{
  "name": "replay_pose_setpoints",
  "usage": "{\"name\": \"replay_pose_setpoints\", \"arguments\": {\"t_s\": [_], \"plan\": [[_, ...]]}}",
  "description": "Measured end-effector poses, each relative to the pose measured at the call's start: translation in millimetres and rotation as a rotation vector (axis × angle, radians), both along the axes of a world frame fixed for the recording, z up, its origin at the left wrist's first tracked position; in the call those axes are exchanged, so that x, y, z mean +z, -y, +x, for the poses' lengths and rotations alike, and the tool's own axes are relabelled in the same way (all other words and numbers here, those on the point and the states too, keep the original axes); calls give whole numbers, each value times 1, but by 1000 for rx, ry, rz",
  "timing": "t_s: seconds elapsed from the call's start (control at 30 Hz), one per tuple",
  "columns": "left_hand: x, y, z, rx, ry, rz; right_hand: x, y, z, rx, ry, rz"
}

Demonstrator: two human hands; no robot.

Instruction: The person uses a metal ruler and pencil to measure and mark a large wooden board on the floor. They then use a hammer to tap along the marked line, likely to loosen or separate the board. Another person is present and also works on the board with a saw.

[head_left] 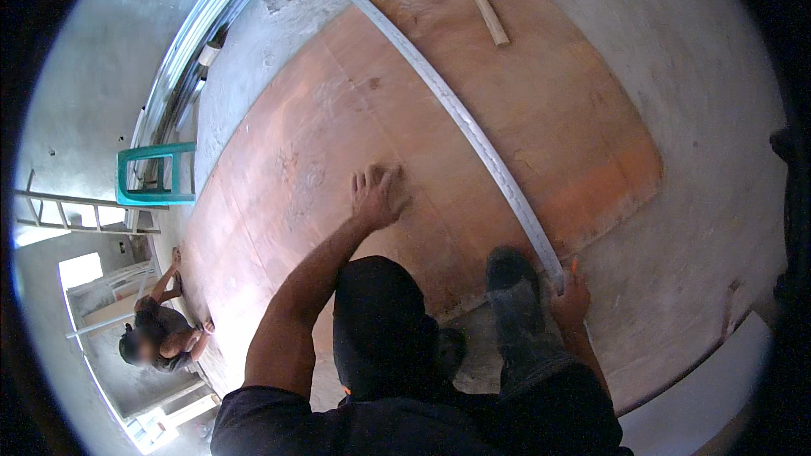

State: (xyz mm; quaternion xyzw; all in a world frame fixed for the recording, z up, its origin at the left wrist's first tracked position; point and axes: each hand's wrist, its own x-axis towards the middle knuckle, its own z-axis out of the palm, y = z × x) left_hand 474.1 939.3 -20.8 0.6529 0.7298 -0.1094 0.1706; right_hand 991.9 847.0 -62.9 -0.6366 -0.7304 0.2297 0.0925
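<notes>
Co-worker: a person (pixel 160 333) crouches at the far left, hands near the left edge of the board.
Stool: a green plastic frame (pixel 133 176), apparently a stool, stands just beyond the board.
Metal lengths: a bundle of long pale pieces (pixel 196 29) lies along the wall.
Board: a broad reddish-brown sheet (pixel 291 122) lies flat on the floor, with faint lines on it; whether drawn or seams, I cannot tell.
Left hand: palm down on the board, fingers spread (pixel 376 198), with nothing in its grasp.
Pale strip: one long narrow piece (pixel 460 114) runs across the board and past its edges, from the far side to the right hand.
Hammer: a wooden-handled one (pixel 486 7) lies on the board near its far edge, untouched.
Right hand: curled closed (pixel 572 302) around the strip's near end; a small orange item (pixel 574 267) shows beside its fingers, its kind unclear.
Progress: the strip is laid across; it seems loose, hand-held only. No fastener or cut shows along it, so any fixing or cutting appears not yet done.
</notes>
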Motion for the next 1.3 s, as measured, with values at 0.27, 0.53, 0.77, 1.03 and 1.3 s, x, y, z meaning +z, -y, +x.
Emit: {"name": "replay_pose_setpoints", "arguments": {"t_s": [0.27,0.53,0.77,1.03,1.3], "plan": [[-42,-153,6,-48,242,252,6,5,-1,103,-135,46],[-45,-224,54,498,146,244,-4,2,6,135,-129,-131],[-37,-235,52,483,111,361,-10,3,13,162,-55,-138],[-69,-247,38,412,90,445,-7,8,7,200,-131,-94],[-93,-243,26,237,117,677,-2,24,-3,125,-31,-106]]}}
